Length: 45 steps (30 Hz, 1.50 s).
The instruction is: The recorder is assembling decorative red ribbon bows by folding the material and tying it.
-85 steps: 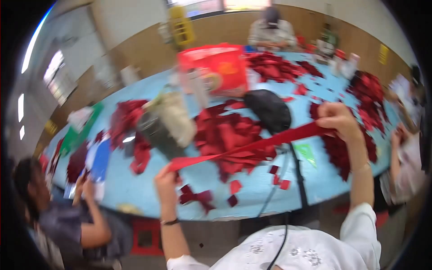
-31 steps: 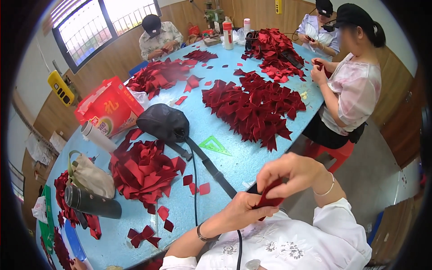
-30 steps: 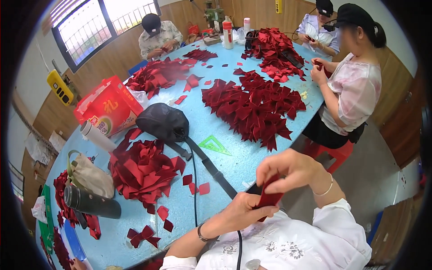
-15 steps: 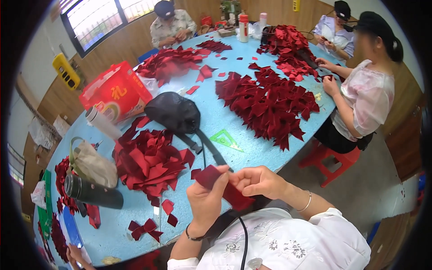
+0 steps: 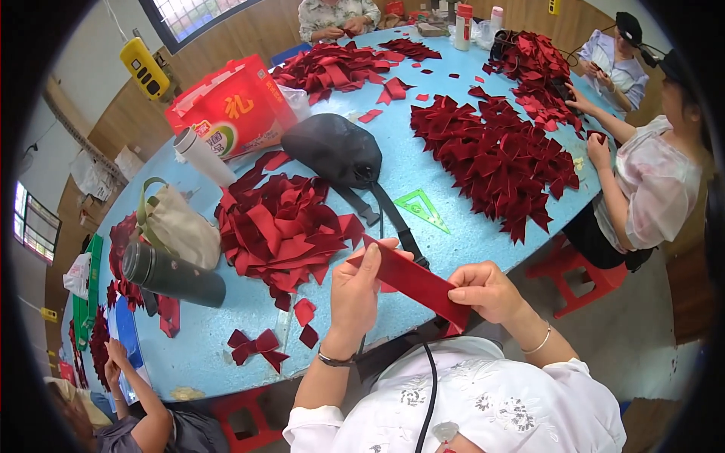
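1. Big light-blue table [image 5: 453,181] in a workroom with wood-panelled walls and a window at the top left. Other people sit around it: one at the far end, two on the right side, one at the lower left corner.
2. Left hand [image 5: 355,291] is raised in front of the chest with fingers closed on the upper left end of a dark red ribbon strip [image 5: 415,281], thumb pressed on its face. Right hand [image 5: 487,291] pinches the lower right end, fingers curled around it. The strip stretches flat and slanted between the two hands, just over the near table edge.
3. Right behind the hands sits a messy pile of red ribbon pieces [image 5: 283,226], with a finished red bow [image 5: 257,346] and a few loose scraps near the edge.
4. A black bag [image 5: 332,147] lies mid-table, its strap running toward the hands past a green triangle ruler [image 5: 421,208].
5. Left of the pile: a beige bag [image 5: 177,225], a dark flask [image 5: 170,273] on its side, and a red gift bag [image 5: 234,106] farther back.
6. A bigger heap of red bows [image 5: 495,155] covers the right side.
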Each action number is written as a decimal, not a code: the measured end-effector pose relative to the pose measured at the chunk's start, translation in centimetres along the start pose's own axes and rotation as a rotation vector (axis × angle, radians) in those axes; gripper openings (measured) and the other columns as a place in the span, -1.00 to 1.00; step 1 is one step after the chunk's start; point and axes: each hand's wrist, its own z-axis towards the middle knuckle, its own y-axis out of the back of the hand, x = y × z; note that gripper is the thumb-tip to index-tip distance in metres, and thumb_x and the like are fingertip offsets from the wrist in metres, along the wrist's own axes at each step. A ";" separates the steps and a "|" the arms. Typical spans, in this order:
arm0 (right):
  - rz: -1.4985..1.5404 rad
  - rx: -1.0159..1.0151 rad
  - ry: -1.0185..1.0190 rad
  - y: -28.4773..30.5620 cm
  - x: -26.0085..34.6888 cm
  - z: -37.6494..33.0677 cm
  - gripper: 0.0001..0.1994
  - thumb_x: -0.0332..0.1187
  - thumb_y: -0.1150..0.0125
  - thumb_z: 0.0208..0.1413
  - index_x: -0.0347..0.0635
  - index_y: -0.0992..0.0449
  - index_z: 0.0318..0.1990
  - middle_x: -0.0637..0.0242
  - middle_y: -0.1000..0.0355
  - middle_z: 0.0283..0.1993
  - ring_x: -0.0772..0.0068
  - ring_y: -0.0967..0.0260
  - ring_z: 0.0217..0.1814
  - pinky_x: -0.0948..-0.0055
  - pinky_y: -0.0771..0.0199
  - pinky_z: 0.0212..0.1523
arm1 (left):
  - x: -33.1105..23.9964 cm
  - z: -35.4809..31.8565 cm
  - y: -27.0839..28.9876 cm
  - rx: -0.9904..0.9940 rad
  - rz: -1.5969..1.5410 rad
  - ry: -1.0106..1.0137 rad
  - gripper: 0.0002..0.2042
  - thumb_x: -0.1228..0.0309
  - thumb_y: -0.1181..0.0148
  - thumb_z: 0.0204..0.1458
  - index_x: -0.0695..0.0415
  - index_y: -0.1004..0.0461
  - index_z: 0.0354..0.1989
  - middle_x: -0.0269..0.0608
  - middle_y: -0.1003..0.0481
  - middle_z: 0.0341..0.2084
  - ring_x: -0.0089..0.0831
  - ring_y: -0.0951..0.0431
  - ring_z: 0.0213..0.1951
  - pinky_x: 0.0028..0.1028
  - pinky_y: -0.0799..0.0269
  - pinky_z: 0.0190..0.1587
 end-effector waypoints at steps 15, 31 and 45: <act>-0.206 0.067 -0.042 2.8 3.2 -0.6 -0.85 -0.48 -0.19 0.02 -0.39 -0.52 -0.27 0.33 -0.46 -0.47 0.67 -0.33 -0.50 0.67 -0.33 -0.51 | 1.6 1.1 0.6 0.120 0.104 -0.002 -0.72 0.42 -0.03 0.13 0.35 -0.39 -0.06 -0.05 -0.52 -0.25 -0.35 -0.52 -0.16 -0.41 -0.43 -0.07; -0.486 0.356 -0.060 8.3 9.1 -0.5 -0.86 -0.40 -0.24 0.00 -0.32 -0.53 -0.37 0.43 -0.44 -0.48 0.68 -0.31 -0.41 0.61 -0.31 -0.41 | 0.3 1.5 -7.8 0.756 0.664 0.133 -0.90 0.48 -0.25 -0.08 0.26 -0.55 -0.43 -0.35 -0.50 -0.55 -0.65 -0.40 -0.51 -0.64 -0.26 -0.47; -0.364 0.210 0.454 4.9 9.2 -6.6 -0.68 -0.41 -0.05 0.09 -0.26 -0.37 0.02 0.34 -0.42 -0.16 0.58 -0.32 -0.11 0.52 -0.33 -0.07 | -1.0 -2.4 -16.3 0.322 0.109 0.166 -0.84 0.46 -0.01 0.12 0.29 -0.37 -0.19 -0.22 -0.46 -0.56 -0.56 -0.37 -0.65 -0.60 -0.29 -0.60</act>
